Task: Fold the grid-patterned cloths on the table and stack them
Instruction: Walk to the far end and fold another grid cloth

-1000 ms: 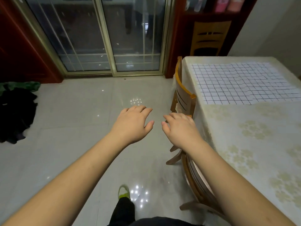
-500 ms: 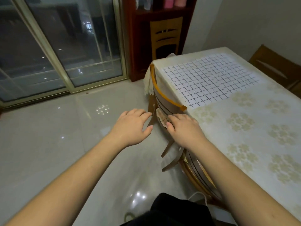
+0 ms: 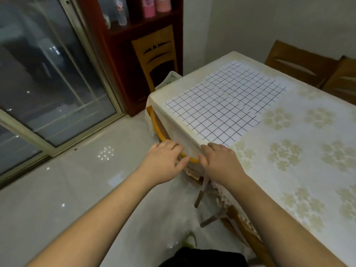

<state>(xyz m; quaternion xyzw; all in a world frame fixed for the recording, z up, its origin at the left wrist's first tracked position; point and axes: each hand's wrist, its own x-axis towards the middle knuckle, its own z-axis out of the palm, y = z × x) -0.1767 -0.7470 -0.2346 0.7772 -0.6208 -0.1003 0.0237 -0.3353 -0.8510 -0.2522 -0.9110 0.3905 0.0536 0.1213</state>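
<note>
The pale tiled floor (image 3: pixel 67 189) fills the left half of the view, running up to a sliding glass door (image 3: pixel 38 74) at ten o'clock. The tabletop (image 3: pixel 308 180), under a cream covering with faint flower prints, takes up the right side from two to five o'clock. A dark red wooden cabinet (image 3: pixel 123 60) stands at twelve o'clock, with pink containers on its shelf and a yellow wooden chair (image 3: pixel 156 54) set against it. A grid-patterned cloth (image 3: pixel 227 101) lies spread flat on the tabletop's far end, at about one o'clock from the hands, its near corner just beyond the right hand. Another chair (image 3: pixel 156 130) is pushed in under the tabletop's left edge, its orange curved back partly covered by the hanging covering. The left hand (image 3: pixel 163 162) hovers at the centre of the view, fingers loosely spread and holding nothing, just beside the chair's top rail. The right hand (image 3: pixel 219 162) rests at the tabletop's edge, fingers relaxed and gripping nothing, close beside the left.
</note>
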